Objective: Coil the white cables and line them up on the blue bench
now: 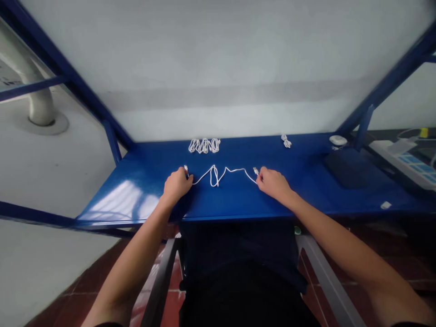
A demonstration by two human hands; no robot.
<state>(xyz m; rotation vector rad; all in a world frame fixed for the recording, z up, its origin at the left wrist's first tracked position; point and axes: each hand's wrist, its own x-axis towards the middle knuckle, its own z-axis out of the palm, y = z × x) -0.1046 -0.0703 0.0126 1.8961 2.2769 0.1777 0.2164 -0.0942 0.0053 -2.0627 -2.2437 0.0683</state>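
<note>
A white USB cable lies loosely stretched across the blue table, with a narrow loop near its middle. My left hand is closed on one end, and a small white plug pokes out above the fingers. At the other end, my right hand pinches the cable just behind its USB plug, which points up and to the left. Both hands are low at the tabletop, level with each other. Beyond them, several coiled white cables sit side by side near the wall.
The blue table ends against a grey wall. Another bundled white cable lies at the back right. Further right are a white rounded case, a dark flat pad, a small white piece and a white power strip.
</note>
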